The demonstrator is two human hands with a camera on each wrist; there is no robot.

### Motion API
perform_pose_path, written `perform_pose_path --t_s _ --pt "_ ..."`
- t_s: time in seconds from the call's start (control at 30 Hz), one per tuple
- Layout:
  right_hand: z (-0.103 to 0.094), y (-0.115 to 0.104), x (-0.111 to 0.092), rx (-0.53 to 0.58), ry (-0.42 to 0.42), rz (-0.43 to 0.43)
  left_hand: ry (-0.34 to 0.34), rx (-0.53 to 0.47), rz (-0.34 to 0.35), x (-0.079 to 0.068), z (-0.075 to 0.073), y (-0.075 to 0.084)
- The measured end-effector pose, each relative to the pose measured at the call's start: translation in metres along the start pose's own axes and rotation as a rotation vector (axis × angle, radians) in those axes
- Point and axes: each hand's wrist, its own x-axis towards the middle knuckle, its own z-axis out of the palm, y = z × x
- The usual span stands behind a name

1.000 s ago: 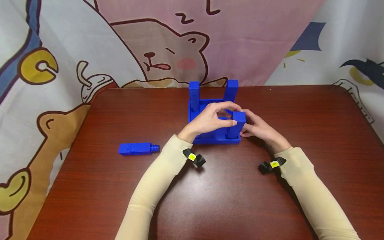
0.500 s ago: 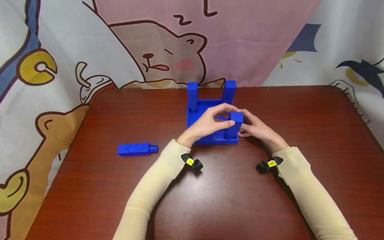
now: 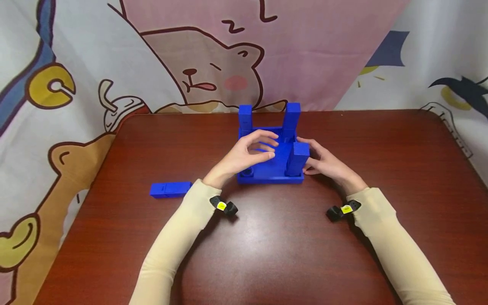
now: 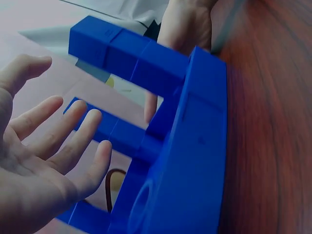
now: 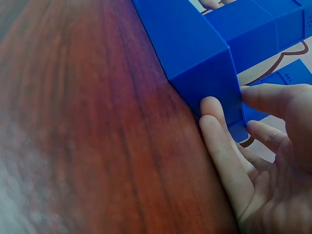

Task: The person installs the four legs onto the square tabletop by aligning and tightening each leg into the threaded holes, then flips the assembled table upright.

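A blue square base with raised walls lies on the table. Three blue square posts stand upright in it: a back left post, a back right post and a front right post. At its front left corner shows a round socket. My left hand hovers over the base's left part, fingers loosely bent and apart from the posts, nothing in it. My right hand grips the base's right wall, fingertips low on its outer face and another finger at the rim.
Left of the base lies a loose blue post, its right end hidden by my left sleeve. The brown wooden table ends at a printed cloth behind and to the sides.
My left hand has let go of the front right post and moved left across the base. The right hand has stayed at the base's right side.
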Motion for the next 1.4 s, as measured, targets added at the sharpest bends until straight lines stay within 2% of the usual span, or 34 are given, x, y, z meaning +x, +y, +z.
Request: perform_pose_path --t_s 0.23,0.43,0.67,0.9,1.2,1.4 --pt "0.0 0.0 -0.001 -0.007 0.001 0.001 0.023 0.015 0.003 -0.011 -0.014 -0.004" --pt "-0.001 0.001 -0.001 -0.006 -0.002 0.004 0.038 0.048 -0.024 -0.024 -0.028 -0.004" --pt "-0.001 0.002 -0.002 -0.014 -0.001 -0.011 0.074 0.105 -0.035 -0.046 -0.052 -0.008" --pt "0.0 0.0 -0.002 0.003 0.0 -0.016 0.158 0.155 -0.065 -0.081 -0.082 -0.003" --pt "0.001 -0.002 -0.003 0.009 0.005 -0.014 0.289 0.254 -0.081 -0.132 -0.13 0.012" --pt "0.001 -0.004 -0.003 0.015 0.003 -0.005 0.385 0.235 -0.107 -0.165 -0.153 0.015"
